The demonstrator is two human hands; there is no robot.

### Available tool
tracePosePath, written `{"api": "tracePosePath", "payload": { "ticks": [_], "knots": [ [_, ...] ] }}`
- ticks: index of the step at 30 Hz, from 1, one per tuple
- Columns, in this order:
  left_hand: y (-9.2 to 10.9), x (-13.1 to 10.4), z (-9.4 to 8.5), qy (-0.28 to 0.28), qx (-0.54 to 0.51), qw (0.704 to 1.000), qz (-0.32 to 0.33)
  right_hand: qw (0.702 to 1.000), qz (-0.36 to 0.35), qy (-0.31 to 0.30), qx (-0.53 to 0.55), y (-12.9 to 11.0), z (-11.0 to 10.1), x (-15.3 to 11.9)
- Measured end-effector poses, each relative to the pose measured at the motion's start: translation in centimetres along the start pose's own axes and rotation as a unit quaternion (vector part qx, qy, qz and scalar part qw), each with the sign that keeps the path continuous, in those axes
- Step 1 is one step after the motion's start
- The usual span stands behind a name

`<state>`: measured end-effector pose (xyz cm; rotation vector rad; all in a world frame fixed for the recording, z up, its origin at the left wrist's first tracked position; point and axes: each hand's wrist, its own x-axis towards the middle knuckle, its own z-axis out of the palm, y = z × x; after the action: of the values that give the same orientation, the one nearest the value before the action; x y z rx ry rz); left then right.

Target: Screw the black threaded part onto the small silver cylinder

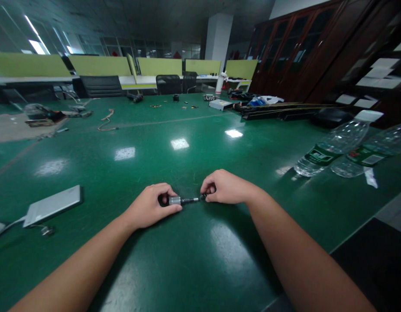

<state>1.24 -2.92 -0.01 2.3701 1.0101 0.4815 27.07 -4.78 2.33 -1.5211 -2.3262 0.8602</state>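
Low over the green tabletop (pixel 174 156), my left hand (pixel 153 206) is closed round a small silver cylinder (pixel 175 200). A thin dark rod (pixel 189 200) with a bright tip sticks out of the cylinder toward the right. My right hand (pixel 221 188) pinches a small dark ribbed piece (pixel 203 196) that looks like a coil spring. The rod's tip points straight at this piece, almost in line with it; whether the two touch I cannot tell. My fingers partly cover both parts.
A silver power bank (pixel 54 206) with a cable lies at left. Two water bottles (pixel 333 147) stand at right. Farther back are a cord (pixel 107 119), a white box (pixel 220 104), dark rails (pixel 278 112) and a white bottle (pixel 219 84).
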Motion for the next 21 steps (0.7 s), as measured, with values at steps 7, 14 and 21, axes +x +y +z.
{"api": "tracePosePath", "payload": {
  "ticks": [7,14,21],
  "knots": [
    [-0.2,-0.2,-0.2,0.002,-0.007,1.000,0.008,0.999,-0.031,-0.013,0.024,-0.5,0.8,0.5],
    [-0.6,-0.5,-0.2,0.003,0.000,1.000,0.010,0.987,-0.088,0.053,0.122,-2.0,3.8,2.0],
    [-0.5,-0.4,-0.1,0.008,-0.003,0.999,0.034,0.989,-0.098,0.079,0.081,-1.5,3.0,1.6]
  ]
}}
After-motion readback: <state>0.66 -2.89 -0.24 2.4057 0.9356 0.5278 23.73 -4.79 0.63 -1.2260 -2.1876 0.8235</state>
